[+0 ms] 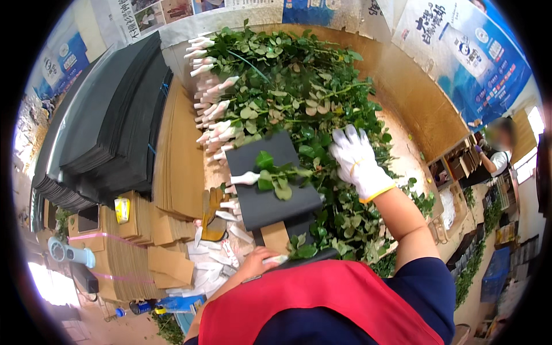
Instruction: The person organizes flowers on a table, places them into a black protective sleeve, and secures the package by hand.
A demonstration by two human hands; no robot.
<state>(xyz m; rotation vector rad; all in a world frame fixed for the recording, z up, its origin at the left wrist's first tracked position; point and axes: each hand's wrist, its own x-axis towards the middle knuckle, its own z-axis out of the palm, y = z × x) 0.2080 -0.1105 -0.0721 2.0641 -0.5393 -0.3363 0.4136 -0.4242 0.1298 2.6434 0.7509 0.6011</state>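
My right hand (355, 166), in a white glove with a yellow cuff, rests fingers apart on the leafy rose stems (302, 95). Below it, my bare left hand (255, 264) is around the head end of a sleeved rose (276, 259), close to my body. The fingers partly hide that bud. One more rose with a white sleeve (245, 178) lies across a black sheet (269, 205), leaves to the right. Under the sheet's near edge shows a piece of brown cardboard (276, 236). White-sleeved rose heads (220, 131) point left from the pile.
Black sheets (116, 116) and brown cardboard (181, 159) are stacked at left. A brown-and-black glove (212, 215), loose white sleeves (211, 263) and a light-blue handheld fan (71, 253) lie nearby. A brown board (424, 95) walls the back right. Another person (496, 155) stands far right.
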